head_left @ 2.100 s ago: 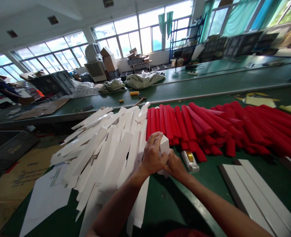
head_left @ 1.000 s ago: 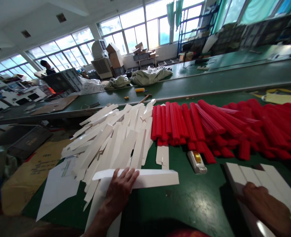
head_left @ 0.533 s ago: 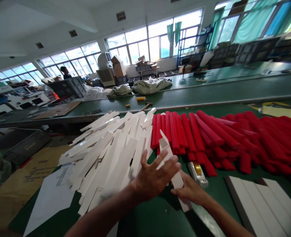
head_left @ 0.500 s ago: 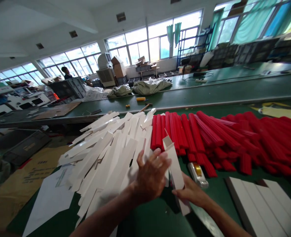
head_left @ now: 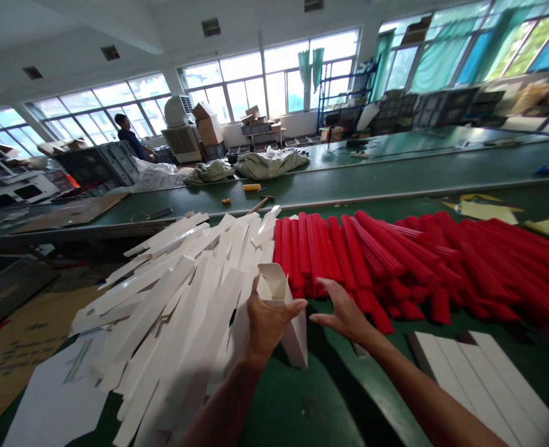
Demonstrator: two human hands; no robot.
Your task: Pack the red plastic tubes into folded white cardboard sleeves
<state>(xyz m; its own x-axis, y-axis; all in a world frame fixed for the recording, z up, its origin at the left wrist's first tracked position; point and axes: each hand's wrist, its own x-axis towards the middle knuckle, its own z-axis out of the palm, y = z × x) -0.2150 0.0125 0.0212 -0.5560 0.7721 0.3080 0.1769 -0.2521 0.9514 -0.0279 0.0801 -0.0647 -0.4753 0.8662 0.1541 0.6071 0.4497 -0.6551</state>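
Observation:
My left hand [head_left: 269, 323] is wrapped round a long white carton [head_left: 295, 338], whose top flaps stand open toward me. The carton is tilted, its lower end near the green table. Just right of it, my right hand [head_left: 342, 313] is open, thumb and fingers apart, holding nothing. Beyond that hand lie many red ribbed tubes [head_left: 340, 248] in a pile. To the left, a heap of flat white cartons [head_left: 200, 298] spreads over the table. Most of the tape dispenser is hidden by my right forearm.
Closed white cartons [head_left: 489, 379] lie side by side at the right. A printed white sheet [head_left: 60, 391] and a brown cardboard piece [head_left: 23, 347] are at the left. Behind runs a green bench [head_left: 372, 174] with a yellow-handled tool [head_left: 251, 187]. A person [head_left: 130, 136] stands far back.
The carton has passed from my right hand into my left and turned so its open end shows. My right hand has let go and moved up toward the red tubes. The view has shifted right.

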